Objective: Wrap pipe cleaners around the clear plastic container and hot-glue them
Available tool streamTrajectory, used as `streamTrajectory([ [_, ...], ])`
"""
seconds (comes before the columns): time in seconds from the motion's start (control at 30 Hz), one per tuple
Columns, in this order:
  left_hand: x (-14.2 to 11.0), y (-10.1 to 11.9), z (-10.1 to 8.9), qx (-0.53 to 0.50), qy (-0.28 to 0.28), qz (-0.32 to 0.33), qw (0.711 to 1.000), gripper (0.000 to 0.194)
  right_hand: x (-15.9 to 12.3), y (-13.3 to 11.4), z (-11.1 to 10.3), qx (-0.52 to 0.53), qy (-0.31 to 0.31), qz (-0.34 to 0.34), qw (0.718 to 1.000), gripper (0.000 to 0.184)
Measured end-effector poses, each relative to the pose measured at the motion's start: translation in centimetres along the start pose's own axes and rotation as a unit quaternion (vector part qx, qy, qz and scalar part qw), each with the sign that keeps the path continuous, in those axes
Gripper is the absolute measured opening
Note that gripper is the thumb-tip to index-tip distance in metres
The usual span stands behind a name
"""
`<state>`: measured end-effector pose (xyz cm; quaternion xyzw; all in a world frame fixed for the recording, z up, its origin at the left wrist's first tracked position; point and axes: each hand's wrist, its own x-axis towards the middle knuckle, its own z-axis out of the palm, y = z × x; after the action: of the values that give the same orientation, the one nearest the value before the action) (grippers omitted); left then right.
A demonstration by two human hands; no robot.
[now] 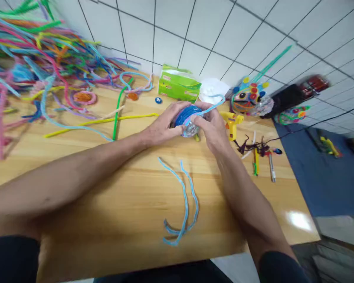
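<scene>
Left hand (166, 122) and right hand (212, 125) are clamping the blue-wrapped clear object (188, 118) above the table (129, 220); blurred, possibly a bottle. Uneven thumb pressure could be loosening the wrap.

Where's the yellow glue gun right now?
In the head view, the yellow glue gun is on the table, just to the right of the person's right hand.
</scene>
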<state>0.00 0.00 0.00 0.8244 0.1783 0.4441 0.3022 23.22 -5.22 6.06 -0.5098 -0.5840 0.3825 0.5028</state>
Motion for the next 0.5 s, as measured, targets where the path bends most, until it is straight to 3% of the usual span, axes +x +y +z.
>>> streamTrajectory([
  [0.3, -0.1, 0.1, 0.0, -0.018, 0.011, -0.005, 1.0, 0.089, 0.0, 0.6, -0.2, -0.007, -0.023, -0.044, 0.999, 0.055],
  [0.5, -0.1, -0.2, 0.0, -0.039, 0.015, -0.02, 0.999, 0.101, 0.0, 1.1, 0.0, -0.022, -0.018, -0.048, 0.998, 0.052],
])
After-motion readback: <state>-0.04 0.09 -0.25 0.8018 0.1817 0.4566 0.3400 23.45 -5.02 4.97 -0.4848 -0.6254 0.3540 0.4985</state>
